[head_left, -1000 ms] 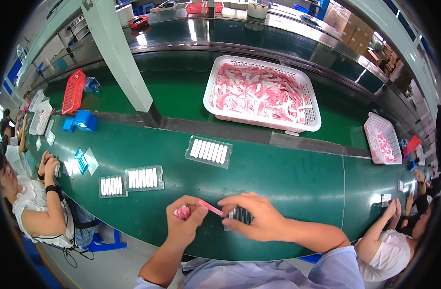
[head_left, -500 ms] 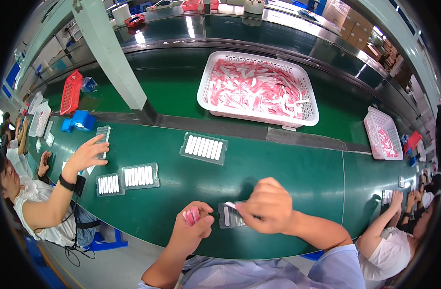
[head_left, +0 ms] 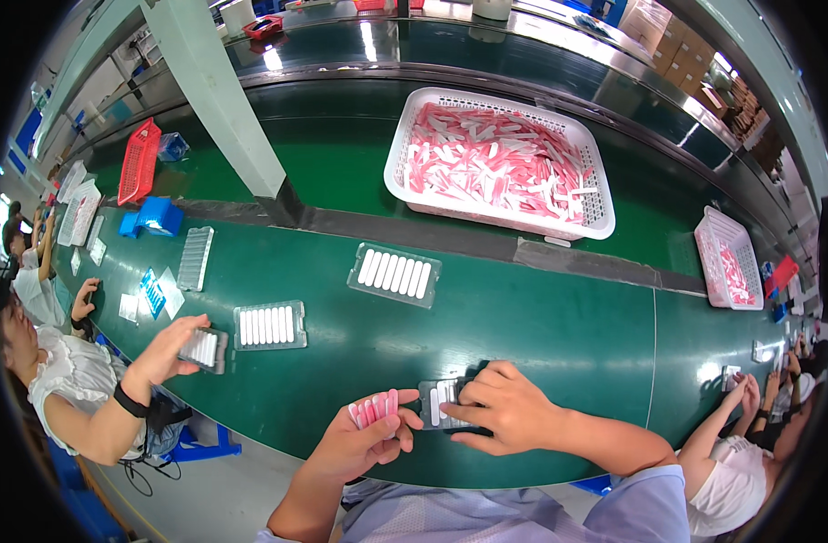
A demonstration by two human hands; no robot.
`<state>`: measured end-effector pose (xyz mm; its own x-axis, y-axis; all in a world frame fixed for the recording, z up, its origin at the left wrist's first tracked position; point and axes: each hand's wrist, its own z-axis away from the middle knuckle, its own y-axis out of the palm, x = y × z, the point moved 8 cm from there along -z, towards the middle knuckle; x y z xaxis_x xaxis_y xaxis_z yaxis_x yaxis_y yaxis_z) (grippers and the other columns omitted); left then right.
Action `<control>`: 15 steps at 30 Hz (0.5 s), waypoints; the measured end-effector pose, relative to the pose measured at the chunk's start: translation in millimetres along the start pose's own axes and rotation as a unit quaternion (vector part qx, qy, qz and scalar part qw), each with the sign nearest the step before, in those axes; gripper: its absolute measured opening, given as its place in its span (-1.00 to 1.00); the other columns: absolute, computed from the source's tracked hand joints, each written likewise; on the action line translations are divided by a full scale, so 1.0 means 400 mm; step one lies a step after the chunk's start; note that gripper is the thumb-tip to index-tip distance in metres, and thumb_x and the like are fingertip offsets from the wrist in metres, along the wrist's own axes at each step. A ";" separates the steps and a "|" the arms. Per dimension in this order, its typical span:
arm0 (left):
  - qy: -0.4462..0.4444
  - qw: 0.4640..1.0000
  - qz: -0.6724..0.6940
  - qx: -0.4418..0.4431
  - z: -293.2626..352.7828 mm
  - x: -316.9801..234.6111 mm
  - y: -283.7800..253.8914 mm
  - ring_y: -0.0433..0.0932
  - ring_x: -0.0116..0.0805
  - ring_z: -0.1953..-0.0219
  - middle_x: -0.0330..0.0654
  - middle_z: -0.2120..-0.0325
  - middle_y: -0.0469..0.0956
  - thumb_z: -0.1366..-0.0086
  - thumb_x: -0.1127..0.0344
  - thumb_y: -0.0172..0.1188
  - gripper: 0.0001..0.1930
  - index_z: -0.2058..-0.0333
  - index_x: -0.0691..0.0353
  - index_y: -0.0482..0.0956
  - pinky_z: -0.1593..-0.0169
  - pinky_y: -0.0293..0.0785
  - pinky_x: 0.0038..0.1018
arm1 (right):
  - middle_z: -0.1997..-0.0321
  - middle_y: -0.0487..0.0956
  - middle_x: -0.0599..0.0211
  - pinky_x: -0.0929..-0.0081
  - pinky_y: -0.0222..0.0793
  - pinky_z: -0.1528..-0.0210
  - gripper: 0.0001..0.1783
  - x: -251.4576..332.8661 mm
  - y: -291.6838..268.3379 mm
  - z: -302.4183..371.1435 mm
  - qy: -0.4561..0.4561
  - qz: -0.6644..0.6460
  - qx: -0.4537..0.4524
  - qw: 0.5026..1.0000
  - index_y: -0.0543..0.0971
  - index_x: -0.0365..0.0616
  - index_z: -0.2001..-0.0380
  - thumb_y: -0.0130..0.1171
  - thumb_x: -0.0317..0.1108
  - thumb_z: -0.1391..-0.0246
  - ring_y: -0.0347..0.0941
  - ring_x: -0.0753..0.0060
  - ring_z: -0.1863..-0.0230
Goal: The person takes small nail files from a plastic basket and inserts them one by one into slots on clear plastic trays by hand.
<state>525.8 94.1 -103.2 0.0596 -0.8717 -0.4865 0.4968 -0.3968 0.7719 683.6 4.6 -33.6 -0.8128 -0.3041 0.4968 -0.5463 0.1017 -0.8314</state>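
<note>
My left hand (head_left: 364, 436) is closed round several small flat pink-and-white sticks (head_left: 374, 409), fanned out between thumb and fingers. Just right of it, a clear plastic tray (head_left: 427, 418) with slots lies on the green table near its front edge. Over this tray my right hand (head_left: 509, 412) is bent down, its fingertips at a white stick (head_left: 445, 395) in a slot. Another white stick lies in the leftmost slot. The tray's right part is hidden under my right hand. Beyond my hands lies a clear tray (head_left: 393, 275) filled with white sticks.
A large white basket (head_left: 500, 220) heaped with pink-and-white sticks stands beyond the dark ledge. At left, a co-worker's hand (head_left: 165, 351) grips a filled tray (head_left: 203, 349); another filled tray (head_left: 270, 326) lies beside it. A pale post (head_left: 217, 100) rises at left. Co-workers sit on both sides.
My right hand has lowered a white stick from a pinch above the tray to its slots. My left hand has moved right, next to the tray. The co-worker's left-side hand has taken hold of a filled tray.
</note>
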 end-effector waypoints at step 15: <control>-0.112 0.980 -0.157 0.056 -0.005 0.075 0.073 0.71 -0.24 0.11 0.11 -0.07 0.62 -0.56 0.36 0.05 -0.63 -0.23 0.43 0.46 0.37 0.54 -0.52 | 0.58 0.47 0.46 0.50 0.20 0.50 -0.96 -0.064 -0.015 -0.033 0.174 -0.376 -0.125 0.902 0.77 -0.17 0.37 0.44 -0.47 -0.07 0.32 0.53 0.57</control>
<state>544.0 57.1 -96.0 -0.2782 -0.7384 -0.6144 0.3619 -0.6730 0.6450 704.9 24.2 -38.0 -0.1842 -0.0644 0.9808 -0.9625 0.2142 -0.1667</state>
